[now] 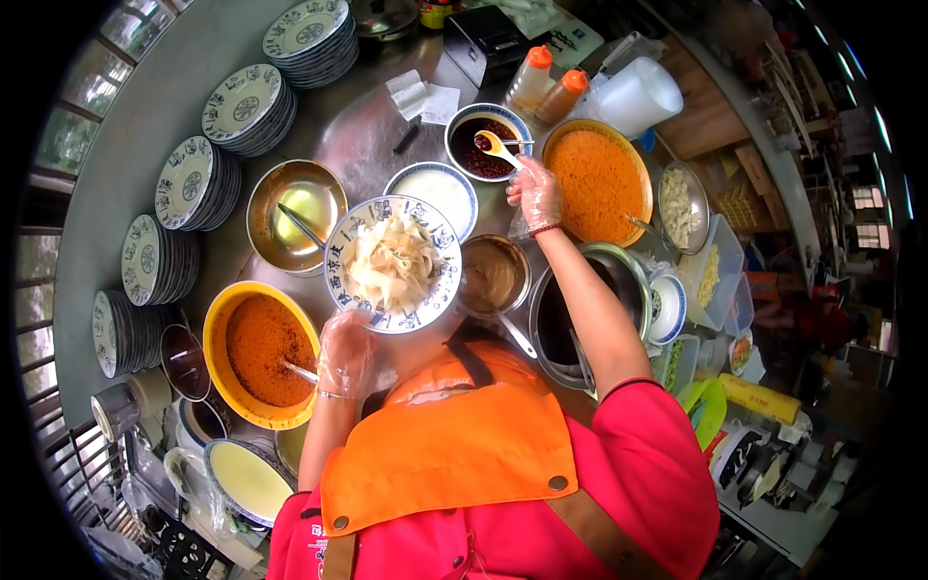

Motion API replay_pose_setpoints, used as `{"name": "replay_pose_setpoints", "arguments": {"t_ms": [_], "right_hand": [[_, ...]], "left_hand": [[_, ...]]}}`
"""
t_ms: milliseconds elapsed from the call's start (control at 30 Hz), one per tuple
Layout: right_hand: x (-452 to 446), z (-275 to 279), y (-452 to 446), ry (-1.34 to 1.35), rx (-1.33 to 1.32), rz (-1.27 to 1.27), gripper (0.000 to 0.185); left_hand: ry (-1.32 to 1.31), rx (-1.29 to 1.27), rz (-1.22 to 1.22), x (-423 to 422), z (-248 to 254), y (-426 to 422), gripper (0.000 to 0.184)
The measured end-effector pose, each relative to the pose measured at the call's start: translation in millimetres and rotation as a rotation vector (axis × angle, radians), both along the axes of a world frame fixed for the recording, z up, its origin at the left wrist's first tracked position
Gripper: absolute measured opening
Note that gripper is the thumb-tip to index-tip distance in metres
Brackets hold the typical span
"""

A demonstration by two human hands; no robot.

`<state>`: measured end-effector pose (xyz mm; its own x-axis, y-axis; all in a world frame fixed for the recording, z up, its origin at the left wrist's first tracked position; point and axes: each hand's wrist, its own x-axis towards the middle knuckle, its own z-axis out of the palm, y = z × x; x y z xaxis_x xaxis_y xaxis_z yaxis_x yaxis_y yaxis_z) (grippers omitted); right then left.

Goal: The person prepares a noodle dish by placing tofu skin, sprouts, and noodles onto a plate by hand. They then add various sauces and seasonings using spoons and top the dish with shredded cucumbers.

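My left hand point(346, 353), in a clear plastic glove, is shut on the near edge of a white plate point(442, 290) with blue patterns. Wide pale noodles point(390, 263) are heaped on it. My right hand point(536, 196), also gloved, grips a light-coloured spoon point(499, 148). The spoon's head is over a blue-rimmed bowl point(458, 164) of small dark red pieces, with some of them in the spoon. Behind the plate stands a bowl of white liquid point(432, 191). A pot of brown paste point(495, 273) sits right of the plate.
Stacks of patterned plates point(242, 103) line the left edge. Yellow basins of orange-red sauce point(271, 338) stand left and right point(597, 184). A metal bowl with yellowish liquid point(290, 224), squeeze bottles point(530, 77) and a large dark-filled pot point(578, 309) crowd the table.
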<state>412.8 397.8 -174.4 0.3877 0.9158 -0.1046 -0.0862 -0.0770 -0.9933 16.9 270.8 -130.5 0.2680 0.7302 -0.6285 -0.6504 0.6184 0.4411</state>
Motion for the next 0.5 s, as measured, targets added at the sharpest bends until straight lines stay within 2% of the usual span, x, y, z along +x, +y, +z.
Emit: {"name": "replay_pose_setpoints", "arguments": {"t_ms": [67, 133, 267, 367, 400, 500], "right_hand": [[-1.0, 5.0, -4.6, -0.144, 0.021, 0.015, 0.030], [-2.4, 8.6, -11.0, -0.106, 0.041, 0.005, 0.031], [-1.8, 23.3, -30.1, 0.007, 0.100, 0.019, 0.031], [-4.8, 44.6, -42.0, -0.039, 0.069, -0.025, 0.033], [-6.1, 53.5, -44.7, -0.181, 0.051, -0.012, 0.032], [-1.9, 45.0, -40.7, -0.050, -0.012, -0.054, 0.031]], "left_hand": [[0.015, -0.008, 0.003, 9.8, 3.7, 7.4, 0.021], [0.023, -0.004, 0.032, 22.0, 17.2, 13.6, 0.020], [-0.076, 0.028, 0.023, 26.2, 5.1, 21.7, 0.017], [-0.108, 0.034, -0.006, 39.0, -3.6, 35.9, 0.017], [-0.133, 0.034, -0.006, 41.3, -1.0, 36.9, 0.016], [-0.094, 0.063, -0.026, 46.9, -0.2, 41.3, 0.015]]}}
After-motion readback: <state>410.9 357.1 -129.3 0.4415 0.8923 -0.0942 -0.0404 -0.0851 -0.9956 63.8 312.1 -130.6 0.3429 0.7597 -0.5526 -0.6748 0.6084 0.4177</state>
